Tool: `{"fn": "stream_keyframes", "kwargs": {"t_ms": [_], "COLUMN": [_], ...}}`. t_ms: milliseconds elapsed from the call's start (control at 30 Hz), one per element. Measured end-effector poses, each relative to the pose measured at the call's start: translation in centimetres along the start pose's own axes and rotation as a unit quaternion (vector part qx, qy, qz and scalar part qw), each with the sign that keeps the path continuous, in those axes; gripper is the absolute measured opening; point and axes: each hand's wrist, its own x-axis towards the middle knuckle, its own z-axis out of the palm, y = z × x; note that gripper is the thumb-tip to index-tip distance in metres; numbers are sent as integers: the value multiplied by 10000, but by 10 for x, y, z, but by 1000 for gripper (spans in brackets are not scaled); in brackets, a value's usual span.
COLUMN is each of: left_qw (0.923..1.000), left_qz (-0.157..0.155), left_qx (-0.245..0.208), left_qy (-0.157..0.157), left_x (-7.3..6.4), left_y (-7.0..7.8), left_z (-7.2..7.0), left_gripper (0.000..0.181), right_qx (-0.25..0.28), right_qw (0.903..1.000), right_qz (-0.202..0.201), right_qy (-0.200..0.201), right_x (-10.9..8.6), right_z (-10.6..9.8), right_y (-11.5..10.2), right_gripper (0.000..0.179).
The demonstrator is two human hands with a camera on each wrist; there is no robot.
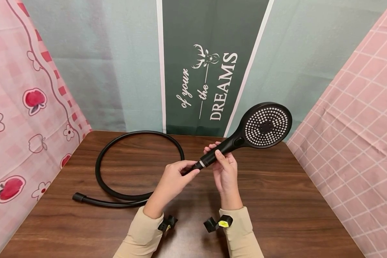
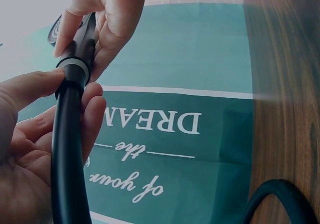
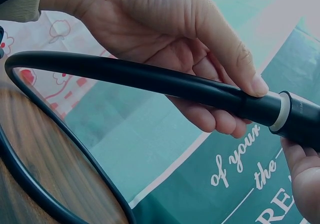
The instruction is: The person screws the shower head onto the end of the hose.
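A black shower head [image 1: 267,125] with a round face of pale nozzles is tilted up to the right above the table. My right hand [image 1: 225,168] grips its handle [image 1: 224,147], thumb on top and fingers beneath. With thumb and fingers, my left hand [image 1: 175,179] pinches the end fitting of a black shower hose [image 2: 70,149]. That fitting meets the bottom of the handle, and a white ring [image 3: 283,112] shows between the two. From there the hose loops left over the table, its other end [image 1: 79,197] lying free.
The wooden table [image 1: 277,215] reaches back to a green and teal cloth [image 1: 129,71] with white lettering. Pink patterned cloths hang at left [image 1: 16,125] and right [image 1: 358,125]. A small black camera is strapped on each wrist.
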Motion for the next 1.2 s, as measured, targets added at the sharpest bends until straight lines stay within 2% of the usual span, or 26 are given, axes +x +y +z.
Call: {"fn": "stream_keyframes", "kwargs": {"t_ms": [600,1200], "left_qw": [9999,9999], "left_qz": [-54,35], "left_qx": [-35,132], "left_qy": [-127,100], "left_x": [0,0], "left_y": [2,3], "left_z": [-3,0], "left_gripper": [24,21], "right_qx": [27,7], "right_qw": [10000,10000], "right_qz": [5,-2], "right_qy": [24,-21], "right_x": [1,1], "right_z": [-1,-2], "right_y": [0,1], "right_gripper": [20,17]}}
